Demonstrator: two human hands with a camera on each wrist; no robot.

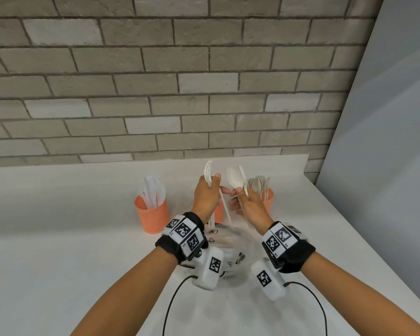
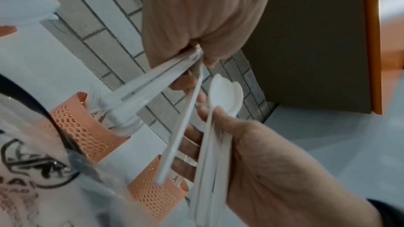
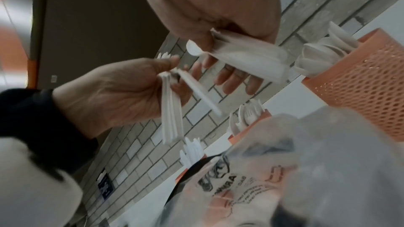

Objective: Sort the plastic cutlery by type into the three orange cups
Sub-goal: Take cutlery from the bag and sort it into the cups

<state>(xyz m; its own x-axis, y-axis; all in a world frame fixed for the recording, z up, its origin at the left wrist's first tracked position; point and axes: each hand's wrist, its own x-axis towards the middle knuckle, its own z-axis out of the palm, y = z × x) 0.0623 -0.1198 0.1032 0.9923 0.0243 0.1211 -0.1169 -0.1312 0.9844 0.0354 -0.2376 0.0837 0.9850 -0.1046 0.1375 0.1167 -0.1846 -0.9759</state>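
Grips a bundle of forks (image 1: pixel 207 172) in the left hand (image 1: pixel 205 194), fingers curled round the handles, tines up. Pinches a stack of spoons (image 1: pixel 235 178) in the right hand (image 1: pixel 251 202), bowls up. Hovers with both hands over the middle of the counter (image 1: pixel 58 238), just in front of the cups and above a printed plastic bag (image 1: pixel 224 238).

Probably mid-way through parting one slanting loose piece (image 1: pixel 224 207) from the fork bundle; cannot tell its type from the handle alone.

To do this well:
- Check the head of the loose piece before dropping it anywhere.
- Square each bundle so the handles lie parallel, then lower it handle-first, straight down into the matching cup.
- Go gently: light mesh cups, likely to tip if knocked by a wrist.

Counted:
- Three orange cups in a row towards the back edge of the counter: left cup (image 1: pixel 152 214) with knives, middle cup (image 1: pixel 218 213) largely hidden behind the left hand but showing forks in the right wrist view, right cup (image 1: pixel 268 200) with spoons.
- At least two spoon bowls in the right hand.
- Several forks in the left; cannot tell the exact number.
- One bag.
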